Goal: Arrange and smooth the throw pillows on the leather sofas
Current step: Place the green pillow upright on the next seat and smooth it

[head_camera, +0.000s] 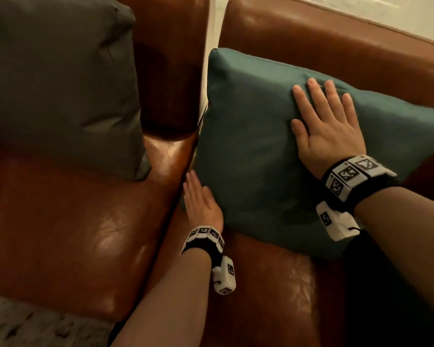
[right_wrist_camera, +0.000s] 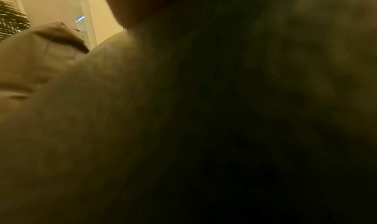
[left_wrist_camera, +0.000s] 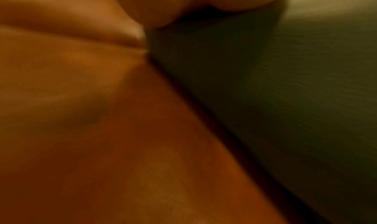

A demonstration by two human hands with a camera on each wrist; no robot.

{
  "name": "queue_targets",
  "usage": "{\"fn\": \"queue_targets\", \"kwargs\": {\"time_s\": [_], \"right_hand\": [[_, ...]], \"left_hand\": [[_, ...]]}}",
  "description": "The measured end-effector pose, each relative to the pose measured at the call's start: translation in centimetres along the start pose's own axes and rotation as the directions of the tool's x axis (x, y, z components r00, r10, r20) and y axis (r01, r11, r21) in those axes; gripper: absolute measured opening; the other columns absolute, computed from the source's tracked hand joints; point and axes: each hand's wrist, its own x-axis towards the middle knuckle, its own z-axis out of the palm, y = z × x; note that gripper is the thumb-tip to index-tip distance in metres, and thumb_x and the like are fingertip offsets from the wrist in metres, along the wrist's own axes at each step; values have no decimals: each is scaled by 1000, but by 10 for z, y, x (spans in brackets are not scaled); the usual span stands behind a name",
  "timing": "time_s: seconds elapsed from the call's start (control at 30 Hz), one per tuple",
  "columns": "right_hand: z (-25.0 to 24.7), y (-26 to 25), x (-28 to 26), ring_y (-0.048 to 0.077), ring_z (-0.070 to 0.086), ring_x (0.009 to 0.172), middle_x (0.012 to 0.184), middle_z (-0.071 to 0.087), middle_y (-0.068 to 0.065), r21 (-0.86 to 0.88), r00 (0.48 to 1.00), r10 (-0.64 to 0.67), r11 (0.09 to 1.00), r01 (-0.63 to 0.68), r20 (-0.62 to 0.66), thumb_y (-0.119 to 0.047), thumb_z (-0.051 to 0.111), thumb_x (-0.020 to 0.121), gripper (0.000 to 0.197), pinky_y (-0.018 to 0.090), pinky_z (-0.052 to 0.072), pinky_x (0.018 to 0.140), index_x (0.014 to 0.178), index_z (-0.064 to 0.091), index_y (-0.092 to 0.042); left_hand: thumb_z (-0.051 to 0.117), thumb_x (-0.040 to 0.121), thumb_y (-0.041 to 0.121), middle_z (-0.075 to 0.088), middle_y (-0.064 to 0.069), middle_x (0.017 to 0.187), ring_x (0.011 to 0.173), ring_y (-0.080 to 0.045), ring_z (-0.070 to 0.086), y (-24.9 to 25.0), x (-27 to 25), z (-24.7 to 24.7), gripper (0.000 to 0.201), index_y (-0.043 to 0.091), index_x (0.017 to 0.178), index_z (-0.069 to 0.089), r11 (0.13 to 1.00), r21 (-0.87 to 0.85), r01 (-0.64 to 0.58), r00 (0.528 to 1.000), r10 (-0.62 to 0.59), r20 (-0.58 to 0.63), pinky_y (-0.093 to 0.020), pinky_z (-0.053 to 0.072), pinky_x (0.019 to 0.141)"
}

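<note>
A teal throw pillow (head_camera: 256, 156) leans against the backrest of the right brown leather sofa (head_camera: 336, 46). My right hand (head_camera: 321, 116) lies flat on the pillow's upper right face, fingers straight and spread. My left hand (head_camera: 198, 199) presses with straight fingers against the pillow's lower left edge, between it and the sofa's arm. A dark grey pillow (head_camera: 60, 81) stands on the left sofa (head_camera: 68, 234). In the left wrist view the teal pillow (left_wrist_camera: 295, 98) meets the leather seat (left_wrist_camera: 102, 130). The right wrist view is mostly dim teal pillow fabric (right_wrist_camera: 183, 114).
The two sofas meet at a narrow gap (head_camera: 211, 33) with pale floor or wall behind. A speckled rug (head_camera: 23, 326) shows at the bottom left. In the right wrist view, the grey pillow (right_wrist_camera: 40, 53), a plant (right_wrist_camera: 10, 21) and a doorway (right_wrist_camera: 79, 18) appear.
</note>
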Motion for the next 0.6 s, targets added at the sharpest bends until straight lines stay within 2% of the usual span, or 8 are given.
{"fn": "queue_targets", "kwargs": {"time_s": [0.1, 0.17, 0.23, 0.33, 0.37, 0.43, 0.5, 0.6], "right_hand": [[0, -2, 0, 22, 0, 152, 165, 6, -2, -3, 1000, 1, 1000, -1, 0, -48, 16, 104, 57, 43, -1, 123, 157, 2, -33], [0, -2, 1, 21, 0, 152, 166, 6, -2, 4, 1000, 4, 1000, -4, 6, -48, 16, 104, 57, 42, -1, 123, 157, 1, -34], [-1, 0, 1, 21, 0, 152, 166, 6, -2, 9, 1000, 9, 1000, -10, 15, -48, 16, 104, 57, 42, -1, 123, 157, 1, -33], [-1, -1, 1, 22, 2, 152, 165, 8, -2, 2, 1000, 10, 1000, -10, -1, -47, 17, 104, 56, 43, -1, 123, 157, 2, -33], [-1, -2, 0, 22, 3, 152, 165, 9, -1, -6, 1000, 4, 1000, -4, -11, -47, 17, 104, 56, 43, 0, 123, 157, 3, -33], [-2, 0, -1, 22, 4, 152, 165, 10, -2, -28, 999, 17, 999, -18, -28, -47, 18, 104, 56, 44, 0, 123, 157, 5, -33], [-4, 15, -8, 21, 3, 152, 165, 9, -3, -31, 994, 105, 994, -106, -34, -47, 18, 103, 56, 46, 0, 122, 157, 7, -33], [-1, 59, -31, 21, 1, 152, 165, 9, -3, -2, 960, 278, 961, -278, -35, -48, 15, 102, 57, 50, 1, 122, 156, 8, -32]], "left_hand": [[13, 105, 35, 1, 7, 165, 153, -17, 0, -9, 12, -3, 54, 27, 156, 0, 990, 75, 120, 986, -127, 104, -41, 6, 124], [16, 104, 35, 2, 2, 166, 153, -24, 2, 5, 9, -10, 55, 27, 157, 1, 989, 57, 139, 989, -142, 47, -42, 6, 124], [20, 101, 35, 4, -5, 166, 153, -27, 4, 31, 0, -18, 59, 23, 157, 5, 999, 7, -48, 995, 48, -87, -40, 6, 124], [19, 101, 38, -4, 0, 165, 153, -23, 0, 57, -4, -10, 60, 25, 157, 0, 928, 81, -363, 929, 367, -39, -38, 2, 123], [15, 101, 42, -5, 3, 165, 153, -22, 1, 56, 0, -4, 59, 29, 156, -2, 941, 109, -319, 946, 324, -28, -40, 3, 122], [9, 98, 48, 3, 3, 166, 152, -22, 10, 35, 13, 2, 60, 33, 156, 2, 993, 105, -43, 996, 50, -67, -45, 11, 120], [7, 100, 47, 12, 4, 165, 151, -24, 15, 5, 23, -1, 59, 33, 157, 8, 964, 138, 227, 974, -227, -10, -47, 14, 119], [14, 105, 36, 11, 0, 165, 152, -27, 10, -12, 27, -21, 52, 31, 157, 7, 948, 170, 270, 951, -291, 109, -44, 9, 121]]}}
